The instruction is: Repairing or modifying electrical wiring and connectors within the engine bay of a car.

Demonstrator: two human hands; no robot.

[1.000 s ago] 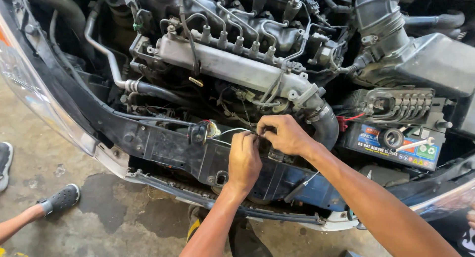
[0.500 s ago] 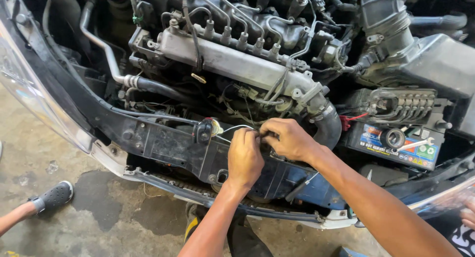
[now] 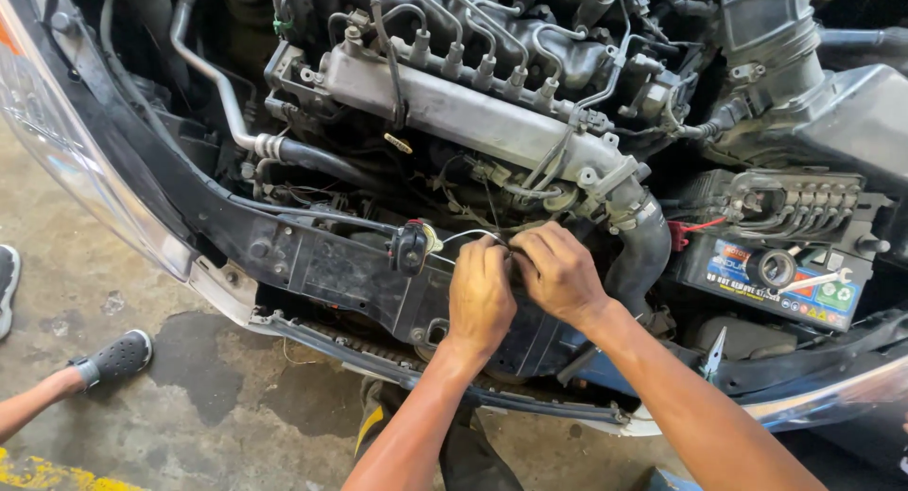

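Note:
Both my hands meet at the front of an open car engine bay. My left hand (image 3: 480,297) and my right hand (image 3: 558,271) pinch a thin pale wire (image 3: 463,236) that loops up from a small black latch part (image 3: 410,248) on the black front crossmember (image 3: 322,264). Fingertips of both hands touch each other over the wire. Behind them lies the grey engine manifold (image 3: 473,113) with several injector pipes.
A battery (image 3: 776,278) with a red cable sits at the right under a black fuse block (image 3: 799,202). A ribbed air hose (image 3: 771,37) rises top right. Another person's leg and black shoe (image 3: 113,357) stand on the stained concrete at left. The headlight edge (image 3: 57,150) curves down the left.
The view has drifted slightly, so the engine bay sits a bit further right and lower. My hands stay together on the wire with hardly any movement. The other person's shoe has shifted.

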